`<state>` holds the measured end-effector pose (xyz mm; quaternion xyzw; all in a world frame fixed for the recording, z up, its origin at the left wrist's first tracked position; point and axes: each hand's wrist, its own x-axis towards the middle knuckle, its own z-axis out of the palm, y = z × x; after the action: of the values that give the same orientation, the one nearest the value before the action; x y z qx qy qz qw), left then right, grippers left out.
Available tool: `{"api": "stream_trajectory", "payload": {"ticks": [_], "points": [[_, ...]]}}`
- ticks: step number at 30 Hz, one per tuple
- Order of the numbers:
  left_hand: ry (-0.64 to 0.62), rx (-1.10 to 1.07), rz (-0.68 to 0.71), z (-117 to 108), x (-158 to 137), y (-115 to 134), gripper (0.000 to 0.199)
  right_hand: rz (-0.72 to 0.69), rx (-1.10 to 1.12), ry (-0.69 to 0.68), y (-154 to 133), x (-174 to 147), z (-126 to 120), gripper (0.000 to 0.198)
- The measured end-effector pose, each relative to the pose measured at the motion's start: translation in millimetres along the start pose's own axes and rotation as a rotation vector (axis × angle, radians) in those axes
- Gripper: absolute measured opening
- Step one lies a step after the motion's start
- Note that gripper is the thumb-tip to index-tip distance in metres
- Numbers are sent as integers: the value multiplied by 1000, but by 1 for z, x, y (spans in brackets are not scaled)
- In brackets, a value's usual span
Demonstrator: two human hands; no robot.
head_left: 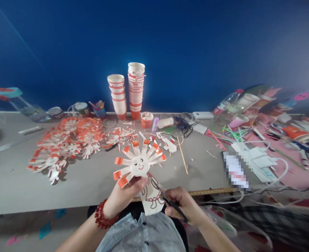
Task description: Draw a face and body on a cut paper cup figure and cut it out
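Note:
Pinched in my left hand is a paper-cup doll with a drawn smiling face and a fan of white strips tipped in orange. Below the face hangs its white paper body, drawn with a dress, arms and legs in dark outline. My right hand grips black-handled scissors, whose blades lie at the right side of the drawn body. Several finished-looking paper dolls lie in a heap on the table to the left. White and orange paper scraps are scattered just beyond the doll.
Two tall stacks of paper cups stand near the blue wall. A wooden stick, a glue gun and a purple glue stick lie about. On the right are a phone, a power strip, cables and a plastic bottle.

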<state>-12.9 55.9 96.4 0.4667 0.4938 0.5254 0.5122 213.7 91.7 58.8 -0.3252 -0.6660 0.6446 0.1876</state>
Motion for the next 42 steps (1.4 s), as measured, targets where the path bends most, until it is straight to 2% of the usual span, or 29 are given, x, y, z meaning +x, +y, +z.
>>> {"api": "stream_trajectory", "payload": {"ticks": [28, 38, 42], "points": [[-78, -64, -14, -2, 7, 0, 24, -29, -115, 53, 2, 1, 0, 72], [-48, -63, -6, -1, 6, -2, 22, -9, -60, 50, 4, 1, 2, 71], [26, -109, -16, 1, 5, -7, 21, 55, 9, -4, 1, 0, 3, 68]]}}
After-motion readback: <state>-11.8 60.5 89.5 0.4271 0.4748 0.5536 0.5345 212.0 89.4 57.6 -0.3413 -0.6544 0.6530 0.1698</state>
